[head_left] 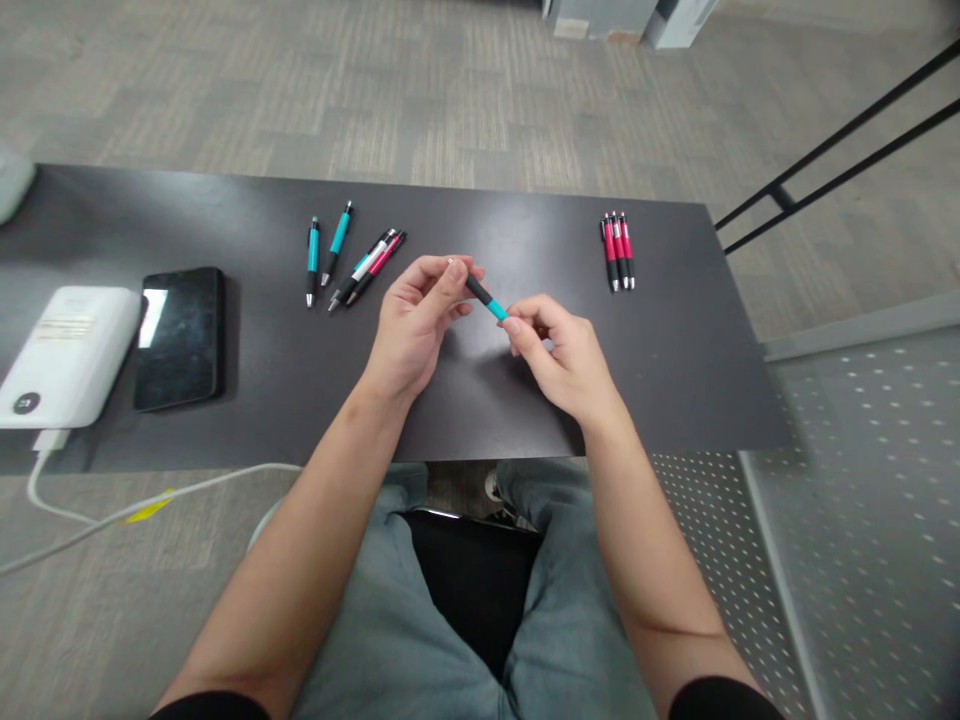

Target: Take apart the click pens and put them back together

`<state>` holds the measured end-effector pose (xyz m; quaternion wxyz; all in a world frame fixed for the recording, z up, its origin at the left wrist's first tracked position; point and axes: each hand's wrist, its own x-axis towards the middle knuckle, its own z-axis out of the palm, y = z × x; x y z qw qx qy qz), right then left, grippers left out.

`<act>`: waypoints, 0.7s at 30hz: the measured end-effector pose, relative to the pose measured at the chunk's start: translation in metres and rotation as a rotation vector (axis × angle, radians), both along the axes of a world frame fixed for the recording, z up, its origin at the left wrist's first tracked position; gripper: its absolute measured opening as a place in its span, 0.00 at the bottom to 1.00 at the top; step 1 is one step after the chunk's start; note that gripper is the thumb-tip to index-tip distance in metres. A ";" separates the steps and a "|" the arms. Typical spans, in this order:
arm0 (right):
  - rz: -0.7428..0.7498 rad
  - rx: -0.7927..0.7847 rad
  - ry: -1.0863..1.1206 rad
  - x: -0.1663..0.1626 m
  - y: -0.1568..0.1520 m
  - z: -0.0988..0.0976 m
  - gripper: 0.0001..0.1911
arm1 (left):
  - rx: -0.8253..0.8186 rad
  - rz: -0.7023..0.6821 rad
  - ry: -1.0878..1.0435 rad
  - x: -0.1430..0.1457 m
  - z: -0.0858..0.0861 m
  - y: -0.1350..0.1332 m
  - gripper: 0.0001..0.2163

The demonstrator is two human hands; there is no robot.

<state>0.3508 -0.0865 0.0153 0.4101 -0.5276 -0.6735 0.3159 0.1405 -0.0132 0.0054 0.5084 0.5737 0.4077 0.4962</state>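
Both of my hands hold one teal and black pen point(487, 298) above the middle of the black table point(525, 215). My left hand point(416, 320) pinches its black end, and my right hand point(559, 350) pinches its teal end. Two teal pens point(324, 255) lie side by side on the table to the left. Close to them rests a small bunch of pens point(369, 267), teal, white and red. A tight group of red pens point(618, 250) lies at the table's right.
A black phone point(180, 335) and a white power bank point(71, 355) with a white cable point(150, 500) lie at the left end of the table. Black metal rails point(825, 160) cross the floor at right. A perforated grey panel point(862, 520) sits at lower right.
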 end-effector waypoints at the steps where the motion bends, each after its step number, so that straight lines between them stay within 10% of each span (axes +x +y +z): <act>1: 0.009 -0.023 0.034 -0.003 0.000 0.000 0.31 | 0.001 -0.004 -0.003 -0.001 0.000 0.001 0.20; 21: -0.001 -0.129 0.304 -0.018 0.005 -0.007 0.36 | -0.106 -0.021 -0.242 -0.003 -0.004 0.000 0.24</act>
